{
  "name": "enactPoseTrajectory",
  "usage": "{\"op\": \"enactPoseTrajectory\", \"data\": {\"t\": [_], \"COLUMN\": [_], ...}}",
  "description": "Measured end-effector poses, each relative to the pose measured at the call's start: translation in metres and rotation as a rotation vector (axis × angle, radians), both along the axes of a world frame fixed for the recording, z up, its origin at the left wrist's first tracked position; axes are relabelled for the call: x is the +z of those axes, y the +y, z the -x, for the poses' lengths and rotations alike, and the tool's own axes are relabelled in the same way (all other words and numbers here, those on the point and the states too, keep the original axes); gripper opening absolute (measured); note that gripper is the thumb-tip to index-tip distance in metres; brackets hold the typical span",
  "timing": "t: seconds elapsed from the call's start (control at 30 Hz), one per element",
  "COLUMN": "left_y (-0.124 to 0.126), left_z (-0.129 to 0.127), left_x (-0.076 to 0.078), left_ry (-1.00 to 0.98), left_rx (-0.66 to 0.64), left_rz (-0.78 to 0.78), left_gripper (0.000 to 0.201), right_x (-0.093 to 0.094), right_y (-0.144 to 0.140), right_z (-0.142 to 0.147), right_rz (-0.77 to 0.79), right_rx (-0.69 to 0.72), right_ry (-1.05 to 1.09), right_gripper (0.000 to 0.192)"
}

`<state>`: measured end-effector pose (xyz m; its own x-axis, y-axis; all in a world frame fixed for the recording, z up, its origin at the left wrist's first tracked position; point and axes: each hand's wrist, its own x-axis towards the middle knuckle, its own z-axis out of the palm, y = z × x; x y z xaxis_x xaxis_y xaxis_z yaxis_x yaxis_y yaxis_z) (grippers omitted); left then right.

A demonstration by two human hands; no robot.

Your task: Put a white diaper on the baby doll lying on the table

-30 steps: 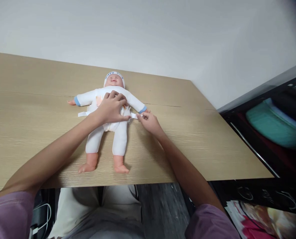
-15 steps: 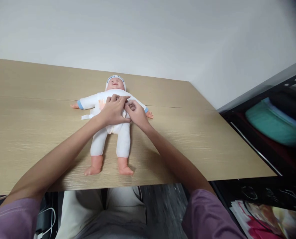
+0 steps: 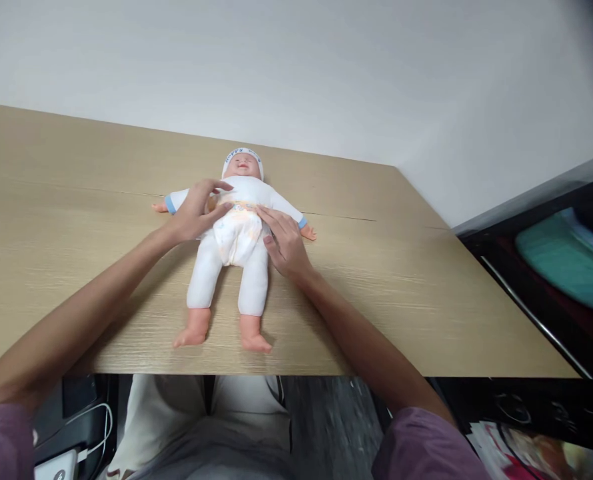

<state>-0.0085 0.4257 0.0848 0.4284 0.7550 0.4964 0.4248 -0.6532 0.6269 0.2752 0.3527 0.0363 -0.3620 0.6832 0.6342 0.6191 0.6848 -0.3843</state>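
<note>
A baby doll (image 3: 254, 293) in a white suit with blue cuffs and a white lettered cap lies on its back, feet toward me. Around its hips and waist sits a white diaper (image 3: 239, 237) with a patterned band at the top. My left hand (image 3: 196, 212) is at the diaper's left side, thumb and fingers apart over the waist. My right hand (image 3: 287, 245) lies on the other side, its stretched fingertips touching the diaper's upper edge. The side of the diaper beneath my left hand is hidden.
The doll lies on a wooden table (image 3: 401, 293) against a pale wall (image 3: 276, 67). To the right stands a dark open case or shelf with a teal item (image 3: 564, 260). A white device with a cable (image 3: 59, 467) is below the table at lower left.
My hands have moved apart from the diaper's right side. The left hand has shifted to the left side, over the white tab seen there; the right fingers have straightened. The diaper front now shows.
</note>
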Motion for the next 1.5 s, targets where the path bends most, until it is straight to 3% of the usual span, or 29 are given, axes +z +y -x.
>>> {"op": "enactPoseTrajectory", "data": {"t": [0.1, 0.2, 0.4, 0.53, 0.67, 0.83, 1.0, 1.1, 1.23, 1.37, 1.5], "left_y": [-0.001, -0.006, -0.019, -0.014, -0.003, -0.002, -0.006, -0.002, 0.005, 0.008, 0.011], "left_z": [0.03, 0.05, 0.064, 0.072, 0.083, 0.081, 0.036, 0.006, -0.009, -0.001, 0.01], "left_x": [-0.023, -0.036, -0.04, -0.04, -0.031, -0.009, 0.008, 0.011, 0.003, -0.017, -0.033], "left_ry": [0.133, 0.27, 0.477, 0.544, 0.408, 0.019, -0.172, -0.185, -0.218, -0.35, -0.289], "left_rx": [0.163, 0.258, 0.345, 0.363, 0.301, 0.238, 0.136, 0.006, -0.132, 0.01, 0.004], "left_rz": [-0.074, -0.076, -0.028, 0.082, 0.322, 0.496, 0.495, 0.496, 0.371, 0.35, 0.379], "left_gripper": [0.039, 0.033, 0.038, 0.034, 0.031, 0.035, 0.037, 0.033, 0.035, 0.03, 0.037], "right_x": [0.002, 0.007, 0.032, 0.061, 0.075, 0.067, 0.058, 0.054, 0.048, 0.048, 0.051], "right_y": [-0.003, -0.007, -0.006, 0.01, 0.033, 0.049, 0.055, 0.061, 0.066, 0.066, 0.062], "right_z": [-0.001, 0.002, 0.024, 0.054, 0.081, 0.089, 0.088, 0.091, 0.095, 0.094, 0.091], "right_rz": [0.002, -0.02, -0.156, -0.091, 0.042, 0.225, 0.293, 0.287, 0.226, 0.252, 0.29], "right_rx": [-0.029, -0.063, -0.168, -0.07, 0.025, 0.018, -0.033, -0.041, -0.097, -0.127, -0.105], "right_ry": [-0.036, -0.055, 0.057, 0.02, -0.074, -0.096, -0.073, -0.101, -0.083, -0.062, -0.022], "right_gripper": [0.063, 0.058, 0.038, 0.028, 0.033, 0.046, 0.078, 0.082, 0.057, 0.047, 0.044]}}
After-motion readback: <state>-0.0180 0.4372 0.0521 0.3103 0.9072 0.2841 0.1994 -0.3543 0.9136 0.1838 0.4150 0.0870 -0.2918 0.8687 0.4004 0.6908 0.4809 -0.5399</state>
